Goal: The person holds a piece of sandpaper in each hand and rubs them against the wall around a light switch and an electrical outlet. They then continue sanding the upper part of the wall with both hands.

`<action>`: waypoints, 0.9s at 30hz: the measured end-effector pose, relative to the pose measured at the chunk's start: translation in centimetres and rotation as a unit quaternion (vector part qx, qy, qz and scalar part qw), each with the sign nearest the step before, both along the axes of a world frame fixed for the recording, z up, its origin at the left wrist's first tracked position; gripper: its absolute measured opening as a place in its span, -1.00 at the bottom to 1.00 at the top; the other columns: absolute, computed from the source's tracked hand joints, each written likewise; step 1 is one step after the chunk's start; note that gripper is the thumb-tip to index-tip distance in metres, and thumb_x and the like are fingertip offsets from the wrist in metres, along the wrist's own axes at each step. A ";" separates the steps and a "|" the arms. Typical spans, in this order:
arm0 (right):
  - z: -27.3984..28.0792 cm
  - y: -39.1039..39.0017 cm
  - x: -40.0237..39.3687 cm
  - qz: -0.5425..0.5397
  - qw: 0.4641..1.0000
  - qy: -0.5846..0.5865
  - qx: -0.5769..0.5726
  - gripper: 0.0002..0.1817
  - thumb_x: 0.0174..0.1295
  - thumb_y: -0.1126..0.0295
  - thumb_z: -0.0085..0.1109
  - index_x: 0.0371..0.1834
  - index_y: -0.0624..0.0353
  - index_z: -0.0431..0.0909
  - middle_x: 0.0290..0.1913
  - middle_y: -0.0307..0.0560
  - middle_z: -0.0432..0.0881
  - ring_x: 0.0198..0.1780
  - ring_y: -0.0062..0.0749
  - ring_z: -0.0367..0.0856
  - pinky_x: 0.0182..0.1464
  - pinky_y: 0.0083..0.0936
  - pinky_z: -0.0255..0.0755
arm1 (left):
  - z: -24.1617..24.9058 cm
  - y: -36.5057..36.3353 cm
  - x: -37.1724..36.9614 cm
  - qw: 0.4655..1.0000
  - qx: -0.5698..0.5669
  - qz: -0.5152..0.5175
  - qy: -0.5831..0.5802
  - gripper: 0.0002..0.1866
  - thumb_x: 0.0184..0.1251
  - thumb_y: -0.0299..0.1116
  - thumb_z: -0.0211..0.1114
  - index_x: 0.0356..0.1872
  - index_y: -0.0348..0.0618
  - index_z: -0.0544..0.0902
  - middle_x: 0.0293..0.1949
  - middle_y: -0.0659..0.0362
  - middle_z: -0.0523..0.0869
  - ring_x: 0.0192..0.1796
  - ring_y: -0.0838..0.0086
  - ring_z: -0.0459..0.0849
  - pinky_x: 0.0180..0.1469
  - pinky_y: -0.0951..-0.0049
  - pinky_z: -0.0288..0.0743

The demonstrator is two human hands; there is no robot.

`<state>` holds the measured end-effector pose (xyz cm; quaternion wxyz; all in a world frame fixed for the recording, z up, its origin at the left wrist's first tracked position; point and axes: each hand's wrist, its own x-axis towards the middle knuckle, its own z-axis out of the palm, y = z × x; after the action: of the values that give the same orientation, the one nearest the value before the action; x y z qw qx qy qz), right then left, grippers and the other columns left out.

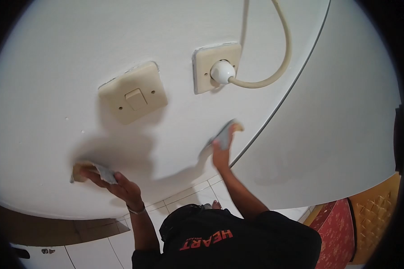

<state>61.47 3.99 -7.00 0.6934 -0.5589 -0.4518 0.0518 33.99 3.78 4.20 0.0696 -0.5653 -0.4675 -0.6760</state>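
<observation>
At the lower left of the white wall [175,134], my left hand [123,186] is closed on a thin, creased grey-and-tan sheet [104,174]. Part of that sheet is covered by my fingers, and a broad shadow falls on the wall above it. Further right, my right hand [221,154] grips a second grey-and-tan sheet [224,136], blurred by motion, close to the wall. A cream light switch [134,99] sits above and between my hands. Above my right hand is a cream wall socket [203,74] with a round white plug [222,71] in it.
A thick cream cable [286,49] loops from the plug up past the top edge. A dark seam [274,114] separates the wall from a smooth pale panel [318,125] on the right. White floor tiles [92,251] lie below. Red patterned fabric [330,228] and a quilted gold surface [375,219] are at lower right.
</observation>
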 end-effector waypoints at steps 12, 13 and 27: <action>-0.2 -1.1 -1.5 0.024 0.968 -0.232 -0.096 -0.12 0.21 0.26 0.08 0.42 0.38 -0.29 0.47 0.21 -0.26 0.49 0.01 -0.29 0.44 -0.20 -0.38 | -0.9 4.1 1.4 0.962 0.082 0.202 0.162 -0.49 0.44 -0.12 -0.23 0.40 0.15 0.14 0.42 -0.22 -0.18 0.46 -0.10 -0.23 0.38 -0.09 -0.44; 1.1 -0.6 -0.8 0.026 0.997 -0.068 -0.033 -0.19 0.25 0.23 0.03 0.41 0.39 -0.17 0.47 0.19 -0.21 0.49 -0.02 -0.30 0.44 -0.24 -0.38 | -0.9 4.2 1.3 0.959 0.090 0.207 0.172 -0.49 0.44 -0.13 -0.23 0.40 0.15 0.15 0.42 -0.23 -0.16 0.46 -0.10 -0.21 0.38 -0.09 -0.42; 4.9 0.1 0.2 -0.009 0.999 -0.032 -0.032 -0.43 0.35 0.14 -0.12 0.19 0.43 0.12 0.21 0.18 0.10 0.25 -0.05 -0.02 0.25 -0.24 -0.17 | -1.1 4.3 1.2 0.957 0.102 0.211 0.171 -0.51 0.45 -0.10 -0.18 0.38 0.15 0.20 0.42 -0.19 -0.11 0.47 -0.04 -0.16 0.39 -0.07 -0.37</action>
<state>61.67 4.09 -2.13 0.6608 -0.5865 -0.4665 0.0418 35.15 8.10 3.14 0.3468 -0.5508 -0.4856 -0.5836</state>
